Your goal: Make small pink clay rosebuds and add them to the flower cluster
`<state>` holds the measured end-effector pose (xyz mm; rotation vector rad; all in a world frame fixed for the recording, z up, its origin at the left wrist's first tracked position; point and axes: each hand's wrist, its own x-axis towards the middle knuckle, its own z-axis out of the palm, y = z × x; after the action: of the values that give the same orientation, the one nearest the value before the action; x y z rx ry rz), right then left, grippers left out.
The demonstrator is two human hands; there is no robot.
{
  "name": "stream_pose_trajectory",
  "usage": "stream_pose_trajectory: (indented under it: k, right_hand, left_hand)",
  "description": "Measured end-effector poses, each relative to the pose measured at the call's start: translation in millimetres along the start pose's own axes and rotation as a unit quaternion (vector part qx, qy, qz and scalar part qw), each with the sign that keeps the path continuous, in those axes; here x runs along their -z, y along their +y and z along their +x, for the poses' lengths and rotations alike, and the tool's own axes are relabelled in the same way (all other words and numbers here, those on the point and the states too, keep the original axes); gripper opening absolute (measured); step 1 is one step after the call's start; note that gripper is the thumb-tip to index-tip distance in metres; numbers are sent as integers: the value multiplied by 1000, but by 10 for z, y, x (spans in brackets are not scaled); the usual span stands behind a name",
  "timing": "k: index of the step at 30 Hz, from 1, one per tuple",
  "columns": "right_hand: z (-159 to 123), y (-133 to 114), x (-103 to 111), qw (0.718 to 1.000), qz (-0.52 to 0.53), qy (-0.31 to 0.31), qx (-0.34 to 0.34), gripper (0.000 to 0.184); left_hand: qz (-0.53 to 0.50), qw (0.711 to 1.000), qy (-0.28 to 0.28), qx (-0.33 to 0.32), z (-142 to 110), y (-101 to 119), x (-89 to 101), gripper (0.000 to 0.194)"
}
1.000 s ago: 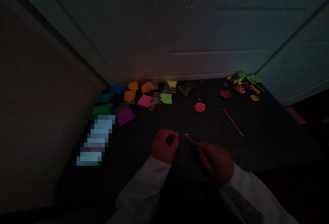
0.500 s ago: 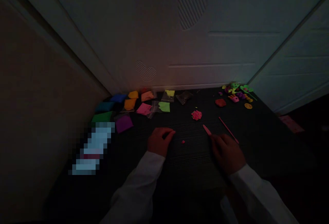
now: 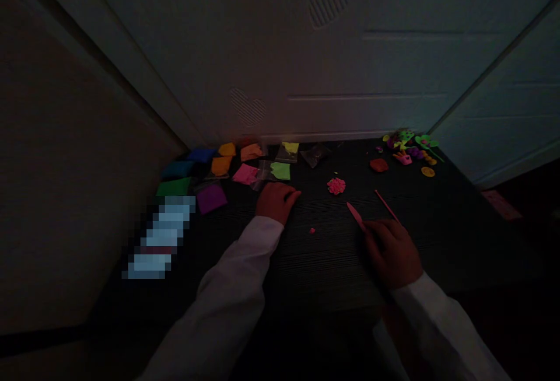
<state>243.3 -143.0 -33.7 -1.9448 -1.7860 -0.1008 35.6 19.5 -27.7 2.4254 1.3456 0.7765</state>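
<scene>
My right hand (image 3: pixel 396 252) is closed around the handle of a pink plastic clay knife (image 3: pixel 355 215), its blade pointing forward and left over the dark table. My left hand (image 3: pixel 276 203) has thumb and fingers pinched together, just in front of the light green clay packet (image 3: pixel 280 171); whether anything is between the fingertips is too dark to see. Ahead of the knife lies a pink, bumpy clay flower (image 3: pixel 336 186). A tiny pink clay bit (image 3: pixel 312 230) rests on the table between my hands. Beside my right hand lies a thin pink stick tool (image 3: pixel 387 206), partly hidden by it.
Bagged clay in several colours, including a purple packet (image 3: pixel 212 198), lines the back left. A blurred bright screen (image 3: pixel 160 238) lies at the left. Small finished clay figures (image 3: pixel 409 150), a red clay piece (image 3: pixel 378 165) and a yellow disc (image 3: pixel 427 171) sit back right, before the wall.
My left hand has moved forward, away from the tiny pink bit and closer to the clay packets. My right hand still holds the knife in nearly the same place. The view has tilted slightly down.
</scene>
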Motion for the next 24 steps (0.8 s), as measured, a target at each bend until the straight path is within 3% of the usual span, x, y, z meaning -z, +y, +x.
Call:
stream_pose_trajectory:
  k: [4,9,14,20,24]
  right_hand:
    - [30,-55,64,1000,19,-25,0,23]
    - [317,-257,142,978,129,-160,27,24]
    - [599,-466,-6,944,125,-281,119,30]
    - [731,-599,-101,933,83,-308,165,27]
    - [783,-623,-89,922,81,-330,187,25]
  left_hand:
    - [-14,999,-26,-31,-21,-53,-46,17]
    - [-32,998,-40,-27,-38,-99,-35,18]
    - [-51,997,-55,-28,-37,-75,12,22]
    - [-121,992,11,43,-21,-58,31,23]
    - [-133,988,26,68,-12,-77,20,21]
